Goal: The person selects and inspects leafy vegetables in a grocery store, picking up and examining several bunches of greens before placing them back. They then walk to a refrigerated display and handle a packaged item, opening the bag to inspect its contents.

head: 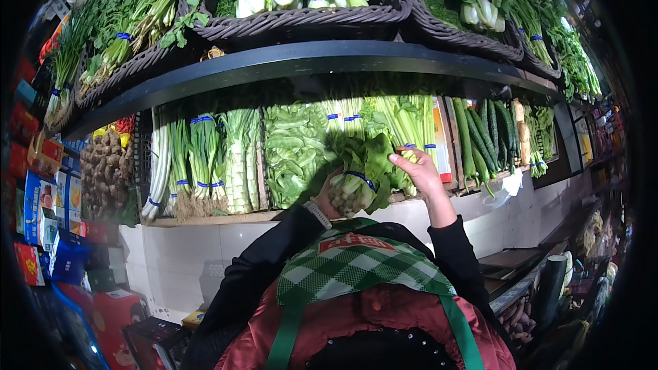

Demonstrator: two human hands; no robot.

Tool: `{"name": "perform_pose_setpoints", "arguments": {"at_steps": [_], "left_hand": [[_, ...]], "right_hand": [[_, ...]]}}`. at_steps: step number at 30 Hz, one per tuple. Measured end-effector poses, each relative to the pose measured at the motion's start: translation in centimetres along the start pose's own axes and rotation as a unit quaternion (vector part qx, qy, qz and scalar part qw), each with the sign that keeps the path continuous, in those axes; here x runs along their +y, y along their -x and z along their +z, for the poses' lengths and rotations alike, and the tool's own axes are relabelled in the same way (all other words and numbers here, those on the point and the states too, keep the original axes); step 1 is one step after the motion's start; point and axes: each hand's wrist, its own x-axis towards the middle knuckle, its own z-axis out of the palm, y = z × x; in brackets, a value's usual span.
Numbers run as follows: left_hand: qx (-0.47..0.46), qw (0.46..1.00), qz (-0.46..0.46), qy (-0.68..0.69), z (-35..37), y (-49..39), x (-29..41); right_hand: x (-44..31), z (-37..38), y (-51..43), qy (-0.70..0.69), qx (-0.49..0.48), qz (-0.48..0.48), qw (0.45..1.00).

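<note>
A bunch of leafy greens [354,190], bound by a blue band, is in front of my chest with its pale stem ends towards me. My left hand [325,198] cups it from the left side; the bunch hides most of those fingers. On the right, my right hand [424,172] has thumb and fingers at the edge of an outer green leaf [379,151], pinching it. Just beyond the bunch stand banded celery stalks [403,118]. Flat green pea pods [293,141] fill the section to the left of my hands.
A dark shelf edge [308,59] crosses above the hands, carrying wicker baskets [303,23] of banded greens. Lower left are leeks [162,159], spring onions [200,159] and ginger [108,164]. Cucumbers [480,136] lie right, above a hanging plastic bag [506,190]. Boxes [38,210] are stacked far left.
</note>
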Motion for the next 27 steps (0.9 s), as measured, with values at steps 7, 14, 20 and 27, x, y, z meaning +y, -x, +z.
{"name": "perform_pose_setpoints", "arguments": {"at_steps": [7, 14, 20, 27], "left_hand": [[-0.033, 0.972, -0.050, 0.227, 1.6, 0.1, 0.4], [-0.021, 0.978, -0.035, 0.203, 3.8, 0.6, 1.1], [-0.100, 0.970, -0.035, 0.217, 2.8, 1.1, 1.1], [0.031, 0.999, -0.044, 0.010, 2.5, 1.4, 1.9]], "right_hand": [[0.2, 0.3, 0.2, 0.051, 0.056, -0.111, 0.991], [-1.5, 0.6, 1.1, -0.033, 0.003, -0.230, 0.973], [-2.8, 0.1, 2.8, -0.141, -0.147, -0.090, 0.975], [-5.2, 1.0, 3.0, 0.221, -0.117, -0.316, 0.915]]}}
